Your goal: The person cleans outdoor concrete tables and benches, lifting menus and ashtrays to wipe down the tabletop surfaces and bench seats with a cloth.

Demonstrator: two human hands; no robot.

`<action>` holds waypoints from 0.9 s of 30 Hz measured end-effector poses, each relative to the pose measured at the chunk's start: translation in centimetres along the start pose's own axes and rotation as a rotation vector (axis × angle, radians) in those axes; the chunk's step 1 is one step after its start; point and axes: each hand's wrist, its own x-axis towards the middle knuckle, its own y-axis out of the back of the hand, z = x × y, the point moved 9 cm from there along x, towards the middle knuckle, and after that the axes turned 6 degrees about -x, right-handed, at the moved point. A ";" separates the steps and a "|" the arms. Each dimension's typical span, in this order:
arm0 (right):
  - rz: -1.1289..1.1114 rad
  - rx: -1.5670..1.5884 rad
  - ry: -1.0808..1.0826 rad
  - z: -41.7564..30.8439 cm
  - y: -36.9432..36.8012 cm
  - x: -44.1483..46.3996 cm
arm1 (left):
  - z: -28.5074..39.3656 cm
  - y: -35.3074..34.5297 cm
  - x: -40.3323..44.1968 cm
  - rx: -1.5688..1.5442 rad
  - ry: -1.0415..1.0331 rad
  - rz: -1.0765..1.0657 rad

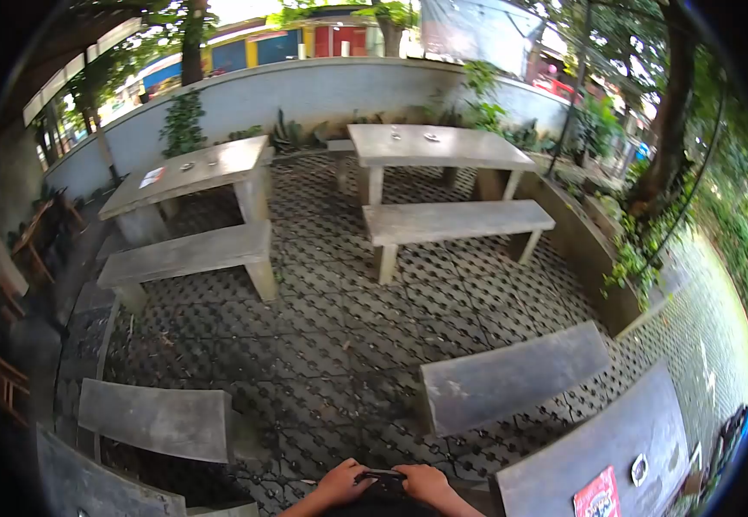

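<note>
At the bottom middle of the head view, my left hand [340,485] and my right hand [424,484] are held close together in front of my body. Between them is a thin, dark, flat object [383,475], seen nearly edge-on. Fingers of both hands close on its two ends, the left hand on the left end and the right hand on the right. Its kind is too small and dark to make out. The lower part of it blends into dark clothing.
Right of my hands stand a grey table [555,470] with a red printed sheet [596,495] and a white ring-shaped ashtray [639,470], and a bench [512,379]. Another bench [157,420] is at left. Farther off are two tables with benches, a planter edge [620,310] and a wall [322,90].
</note>
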 end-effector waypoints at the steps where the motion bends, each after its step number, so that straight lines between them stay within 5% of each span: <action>1: 0.005 -0.006 -0.001 -1.4 0.9 1.6 | -0.5 1.9 0.2 0.001 0.003 0.028; 14: -0.122 -0.138 0.128 -6.4 2.3 17.8 | -6.5 13.1 6.2 0.043 -0.013 0.253; 16: -0.144 -0.047 0.171 -6.6 2.1 20.5 | -8.1 14.3 7.7 0.009 0.129 0.179; 17: 0.028 0.134 0.296 -8.6 6.0 19.7 | -6.8 15.9 8.2 0.072 0.023 0.274; 21: 0.052 0.266 0.249 -7.5 8.4 26.9 | -12.9 17.4 15.1 0.203 -0.045 0.240; 23: -0.212 0.073 0.100 -4.7 5.5 33.1 | -19.0 17.7 19.5 -0.206 0.046 0.212; 27: -0.147 0.086 0.095 -2.3 10.3 39.6 | -10.1 25.0 26.2 0.085 0.020 0.077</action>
